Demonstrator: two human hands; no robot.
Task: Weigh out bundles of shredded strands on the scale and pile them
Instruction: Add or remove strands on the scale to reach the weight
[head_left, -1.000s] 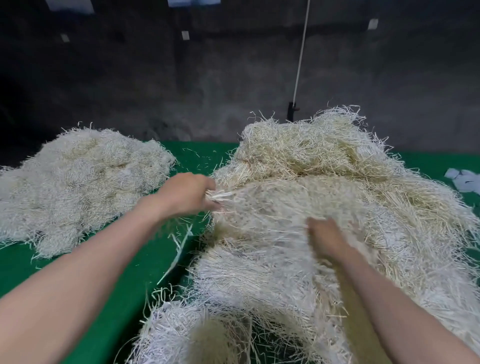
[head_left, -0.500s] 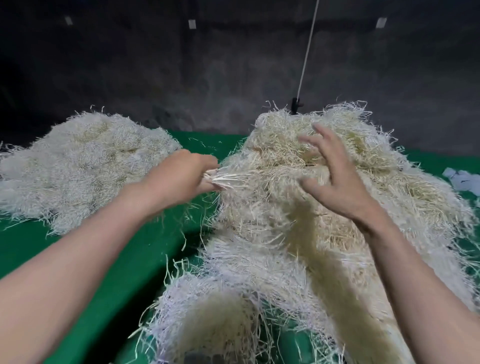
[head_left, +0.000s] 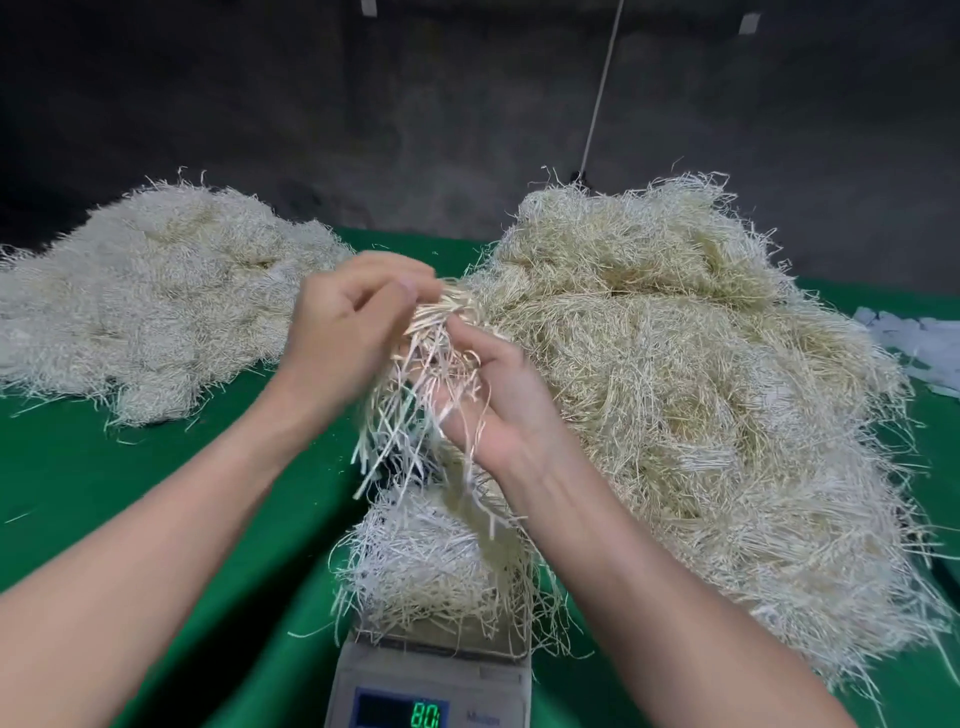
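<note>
Both my hands are up over the scale with a small tuft of pale strands (head_left: 415, 410) between them. My left hand (head_left: 348, 332) pinches the tuft's top end. My right hand (head_left: 493, 400) cups the tuft from the right, fingers curled round it. Below them a bundle of strands (head_left: 436, 561) sits on the grey scale (head_left: 431, 680), whose green display shows digits. The big source heap (head_left: 675, 374) rises on the right. A second, lower pile (head_left: 156, 291) lies at the left.
Everything stands on a green table (head_left: 130, 493). White scraps (head_left: 919, 348) lie at the right edge. A thin white cord (head_left: 600, 98) hangs down behind the big heap in front of a dark wall.
My left hand has pulled its pinch of strands away from the heap toward me. My right hand came off the heap and closed on the tuft. The scale has come into view.
</note>
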